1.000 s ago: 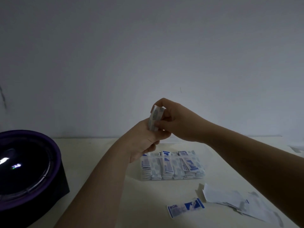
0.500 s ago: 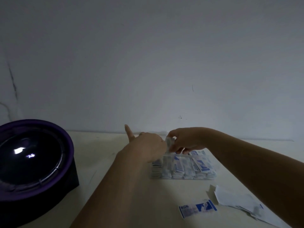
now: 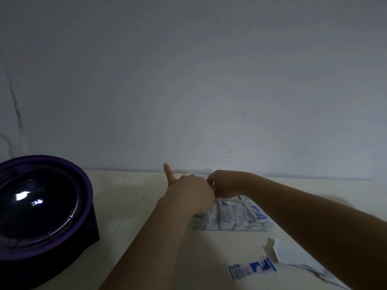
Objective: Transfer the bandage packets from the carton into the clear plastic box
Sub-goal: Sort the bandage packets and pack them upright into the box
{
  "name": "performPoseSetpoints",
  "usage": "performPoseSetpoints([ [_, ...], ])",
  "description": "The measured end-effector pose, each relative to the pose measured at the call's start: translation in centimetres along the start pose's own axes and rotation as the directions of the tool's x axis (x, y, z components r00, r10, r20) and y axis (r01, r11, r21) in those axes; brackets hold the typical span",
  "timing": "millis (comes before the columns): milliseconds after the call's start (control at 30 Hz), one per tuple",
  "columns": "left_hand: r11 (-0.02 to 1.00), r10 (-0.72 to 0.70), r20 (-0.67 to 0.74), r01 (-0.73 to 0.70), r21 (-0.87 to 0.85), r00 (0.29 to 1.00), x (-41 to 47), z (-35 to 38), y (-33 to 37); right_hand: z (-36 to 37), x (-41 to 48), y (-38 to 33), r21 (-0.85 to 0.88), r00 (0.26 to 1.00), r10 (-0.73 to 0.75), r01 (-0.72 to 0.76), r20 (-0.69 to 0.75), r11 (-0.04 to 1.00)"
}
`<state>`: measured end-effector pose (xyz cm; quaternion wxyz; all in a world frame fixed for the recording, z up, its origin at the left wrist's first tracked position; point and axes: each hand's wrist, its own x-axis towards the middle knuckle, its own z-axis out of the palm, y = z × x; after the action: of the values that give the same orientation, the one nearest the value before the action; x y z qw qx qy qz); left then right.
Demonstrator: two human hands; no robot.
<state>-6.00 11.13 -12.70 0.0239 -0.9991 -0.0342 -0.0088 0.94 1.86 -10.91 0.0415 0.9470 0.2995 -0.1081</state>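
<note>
The clear plastic box (image 3: 261,227) sits on the table right of centre, with several blue-and-white bandage packets (image 3: 227,215) standing in a row inside. My right hand (image 3: 225,183) hovers curled over the box's far left end and pinches a bandage packet, of which only a sliver (image 3: 213,186) shows between my hands. My left hand (image 3: 188,192) lies over the box's left end with one digit sticking up; its other fingers are hidden behind the back of the hand. One loose packet (image 3: 251,267) lies flat near the table's front.
A big round black object with a purple rim (image 3: 41,206) stands at the left. Flat white paper or carton pieces (image 3: 293,254) lie at the front right, partly under my right forearm. A pale wall rises just behind the cream table (image 3: 129,206).
Both hands came down from mid-air with the packet to the left end of the box. Over the last half second they hardly moved.
</note>
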Motion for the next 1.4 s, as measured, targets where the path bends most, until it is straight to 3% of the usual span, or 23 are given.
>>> performPoseSetpoints([
  [367, 0.999, 0.012, 0.023, -0.011, -0.031, 1.0, 0.4, 0.2, -0.3, 0.5, 1.5, 0.2, -0.163, 0.975, -0.021, -0.016, -0.22, 0.986],
  [633, 1.0, 0.018, 0.017, -0.018, -0.017, 1.0, 0.3, 0.2, -0.3, 0.0, 0.7, -0.2, -0.258, 0.996, -0.083, 0.085, 0.019, 0.962],
  [800, 1.0, 0.025, 0.026, -0.025, -0.005, 0.999, 0.1, -0.1, -0.2, 0.1, 0.7, -0.2, -0.258, 0.992, -0.127, 0.129, 0.025, 0.958],
  [1000, 1.0, 0.012, 0.051, -0.014, 0.028, 0.999, -0.3, -1.2, -0.3, -2.3, -2.8, 1.6, 0.111, 0.96, -0.136, 0.167, -0.245, 0.98],
  [1133, 0.987, -0.05, -0.127, 0.03, -0.155, 0.991, -1.0, -2.7, -0.7, -2.7, -7.8, 3.9, 0.219, 0.866, -0.072, 0.204, -0.495, 0.954],
  [1200, 0.977, -0.057, -0.226, 0.008, -0.212, 0.973, -1.5, -3.4, -0.5, -1.8, -10.3, 5.6, 0.217, 0.896, -0.037, 0.148, -0.443, 0.965],
  [1300, 0.962, 0.018, -0.351, -0.112, -0.249, 0.936, -2.8, -4.0, 0.7, 1.1, -13.1, 8.0, 0.097, 0.994, 0.028, -0.017, -0.11, 0.995],
  [1400, 0.893, 0.143, -0.469, -0.318, -0.319, 0.872, -4.6, -4.7, 2.8, 4.4, -14.5, 10.0, 0.07, 0.987, 0.157, -0.159, 0.039, 0.985],
])
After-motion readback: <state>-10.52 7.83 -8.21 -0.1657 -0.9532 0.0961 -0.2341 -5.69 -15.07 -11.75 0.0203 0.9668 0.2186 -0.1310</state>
